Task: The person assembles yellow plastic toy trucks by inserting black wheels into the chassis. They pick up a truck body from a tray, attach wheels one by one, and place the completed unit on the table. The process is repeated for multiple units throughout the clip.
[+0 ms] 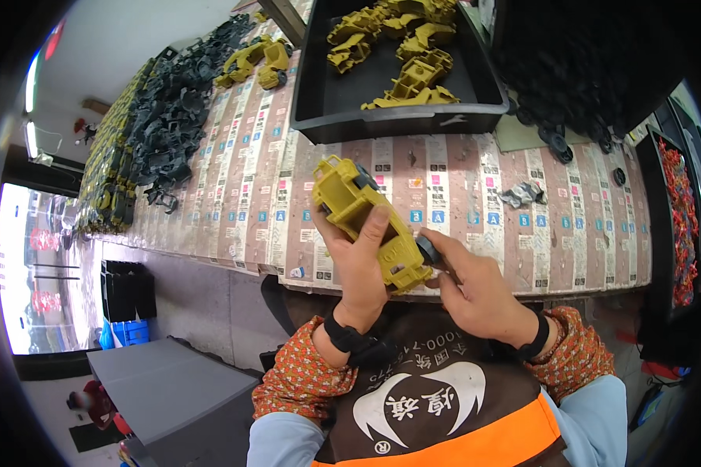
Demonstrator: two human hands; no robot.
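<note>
Basically, right hand [475, 289] sits just right of the yellow toy truck [398, 255], fingertips pinching a black wheel [427, 251] against its near-right side; can't tell if the wheel is seated. Truck's long axis slants far-left to near-right, so its near end is closest to the right hand. Left hand [357, 268] clamps the body from the near left, thumb across the top, fingers mostly hidden beneath. Both wrists angle inward, forearms from the near side. Truck is held up over the table [459, 187], near its edge. Farther out: black tray [401, 124] with yellow parts [424, 71], dark parts [167, 117] heaped far left.
</note>
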